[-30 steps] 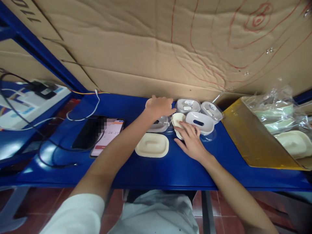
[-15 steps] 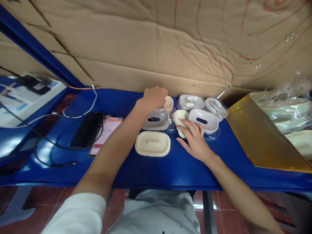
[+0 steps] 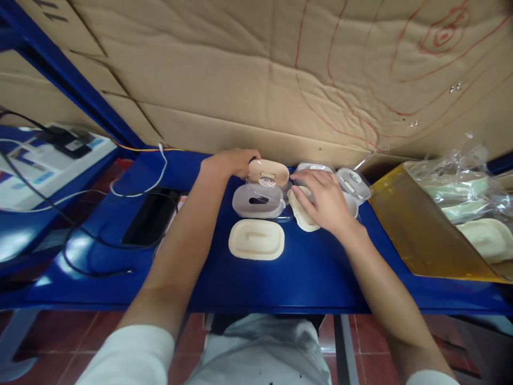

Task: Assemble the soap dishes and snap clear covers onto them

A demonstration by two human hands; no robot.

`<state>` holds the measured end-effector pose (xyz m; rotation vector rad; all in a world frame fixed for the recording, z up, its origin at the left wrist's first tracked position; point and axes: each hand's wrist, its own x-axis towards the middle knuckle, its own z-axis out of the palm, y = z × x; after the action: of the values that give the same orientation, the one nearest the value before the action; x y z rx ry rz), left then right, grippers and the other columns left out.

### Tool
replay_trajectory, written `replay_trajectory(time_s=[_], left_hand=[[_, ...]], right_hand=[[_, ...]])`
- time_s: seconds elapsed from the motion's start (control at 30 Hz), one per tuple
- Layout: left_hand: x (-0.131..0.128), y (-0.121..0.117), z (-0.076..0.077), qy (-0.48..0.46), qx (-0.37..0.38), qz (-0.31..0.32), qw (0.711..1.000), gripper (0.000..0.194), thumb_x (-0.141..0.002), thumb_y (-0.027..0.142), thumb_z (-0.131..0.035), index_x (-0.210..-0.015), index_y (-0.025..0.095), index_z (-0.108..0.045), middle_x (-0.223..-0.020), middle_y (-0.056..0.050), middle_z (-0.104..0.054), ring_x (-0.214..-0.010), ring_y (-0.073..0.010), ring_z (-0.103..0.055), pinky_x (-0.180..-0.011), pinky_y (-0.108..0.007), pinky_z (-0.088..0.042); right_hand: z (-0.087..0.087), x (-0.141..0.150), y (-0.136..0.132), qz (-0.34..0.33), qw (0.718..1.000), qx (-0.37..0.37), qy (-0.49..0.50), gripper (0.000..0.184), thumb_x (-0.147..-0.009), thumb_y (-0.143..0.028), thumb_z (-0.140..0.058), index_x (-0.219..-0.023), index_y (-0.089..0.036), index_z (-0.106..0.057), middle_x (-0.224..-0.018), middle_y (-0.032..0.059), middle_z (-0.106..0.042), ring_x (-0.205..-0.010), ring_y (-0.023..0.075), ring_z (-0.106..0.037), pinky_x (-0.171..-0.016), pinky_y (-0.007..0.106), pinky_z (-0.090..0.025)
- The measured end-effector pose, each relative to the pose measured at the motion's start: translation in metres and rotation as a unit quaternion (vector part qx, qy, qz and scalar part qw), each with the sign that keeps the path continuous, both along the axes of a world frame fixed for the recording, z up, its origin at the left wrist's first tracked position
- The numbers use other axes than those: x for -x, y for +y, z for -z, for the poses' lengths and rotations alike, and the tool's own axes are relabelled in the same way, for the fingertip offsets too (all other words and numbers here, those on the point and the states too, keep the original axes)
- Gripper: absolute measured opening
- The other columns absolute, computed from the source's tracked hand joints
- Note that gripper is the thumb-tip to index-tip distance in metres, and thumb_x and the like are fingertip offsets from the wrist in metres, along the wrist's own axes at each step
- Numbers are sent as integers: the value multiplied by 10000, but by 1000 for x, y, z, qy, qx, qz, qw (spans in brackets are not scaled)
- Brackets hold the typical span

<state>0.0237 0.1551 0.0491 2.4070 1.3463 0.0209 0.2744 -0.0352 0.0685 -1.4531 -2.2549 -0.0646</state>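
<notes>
My left hand (image 3: 236,163) is at the left end of a peach oval plastic case (image 3: 270,170), its fingers curled against the edge and partly hidden. My right hand (image 3: 326,198) stretches its fingers toward the case's right end, the fingertips close to or touching it. Beneath the right palm lies a cream, wavy-edged piece (image 3: 303,216), partly covered. In front of the peach case sits a grey oval case (image 3: 244,202) with a dark slot, a clear cover and a round sticker. Nearest me, a cream oval lid (image 3: 256,239) lies flat.
Grey cases with clear covers (image 3: 352,184) stand behind my right hand. At right, a cardboard box (image 3: 417,230) holds bagged green and cream pieces. A black phone (image 3: 150,216), cables and a power strip (image 3: 52,171) are at left. A cardboard wall (image 3: 224,80) rises behind the table.
My left hand has shifted left, uncovering the peach case. My right hand has left the cream wavy piece and reached up and left toward the case's right end.
</notes>
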Motion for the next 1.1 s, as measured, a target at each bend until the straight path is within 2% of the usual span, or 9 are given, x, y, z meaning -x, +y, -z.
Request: replay_trajectory(time_s=[0.1, 0.2, 0.3, 0.43, 0.6, 0.67, 0.77, 0.9, 1.1], left_hand=[[-7, -3, 2, 21, 29, 1, 999, 916, -736, 432, -918, -1562, 312, -542, -1375, -102, -760, -1104, -309, -738, -896, -397, -580], [-13, -6, 3, 9, 37, 13, 999, 1013, -725, 375, -886, -1627, 325, -427, -1468, -107, -723, -1171, -301, -741, -907, -350, -582], [-14, -6, 5, -11, 33, 30, 999, 1025, -726, 370, -866, -1641, 302, -407, -1550, -119, -671, -1273, -299, -709, -968, -330, -568], [-8, 0, 10, -76, 28, 78, 994, 918, -735, 471, -839, -1575, 274, -524, -1513, -110, -696, -1261, -306, -704, -1011, -349, -553], [-5, 5, 2, -134, 35, 137, 981, 636, -813, 517, -742, -1379, 229, -700, -1266, -75, -801, -1149, -276, -727, -1001, -350, -540], [-6, 3, -5, -136, 22, 135, 981, 579, -841, 536, -731, -1343, 248, -724, -1241, -58, -805, -1150, -274, -724, -994, -347, -532], [-8, -4, -16, -143, 7, 131, 981, 540, -859, 547, -734, -1313, 254, -736, -1213, -46, -804, -1110, -267, -723, -976, -354, -531], [-6, -14, -28, -172, -25, 131, 976, 508, -917, 578, -704, -1284, 229, -745, -1199, -45, -794, -1035, -238, -691, -958, -376, -535], [-1, -17, -40, -187, -70, 142, 969, 417, -882, 527, -724, -1200, 261, -769, -1227, -10, -774, -1124, -266, -693, -994, -367, -502]], right_hand=[[-6, 13, 27, -14, 995, 92, -39, 393, -1130, -419, -459, -1372, -235, -707, -1417, 123, -747, -1304, 367, -671, -1113, 555, -463], [7, 21, 43, -6, 991, 124, -44, 402, -1131, -383, -430, -1365, -215, -709, -1453, 143, -731, -1308, 380, -666, -1108, 574, -461], [21, 19, 48, 0, 992, 123, -15, 435, -1151, -389, -375, -1404, -203, -677, -1475, 147, -713, -1337, 375, -654, -1118, 567, -459], [26, 7, 50, -2, 991, 134, 32, 433, -1153, -436, -400, -1419, -208, -654, -1484, 138, -707, -1366, 366, -649, -1155, 584, -445], [28, -6, 55, 35, 989, 130, 57, 478, -1158, -437, -366, -1529, -217, -572, -1630, 162, -597, -1519, 359, -536, -1310, 721, -188], [29, -12, 57, 41, 988, 137, 60, 526, -1155, -478, -365, -1592, -229, -518, -1702, 165, -518, -1596, 355, -452, -1321, 735, -150], [27, -19, 58, 47, 989, 131, 56, 582, -1142, -525, -389, -1641, -238, -468, -1738, 164, -470, -1644, 351, -383, -1326, 737, -143], [18, -22, 54, 42, 992, 103, 59, 599, -1143, -558, -385, -1645, -245, -474, -1729, 158, -483, -1635, 348, -397, -1317, 715, -184], [12, -8, 50, 25, 996, 74, 40, 592, -1130, -628, -417, -1614, -311, -546, -1756, 144, -437, -1621, 385, -395, -1278, 673, -269]])
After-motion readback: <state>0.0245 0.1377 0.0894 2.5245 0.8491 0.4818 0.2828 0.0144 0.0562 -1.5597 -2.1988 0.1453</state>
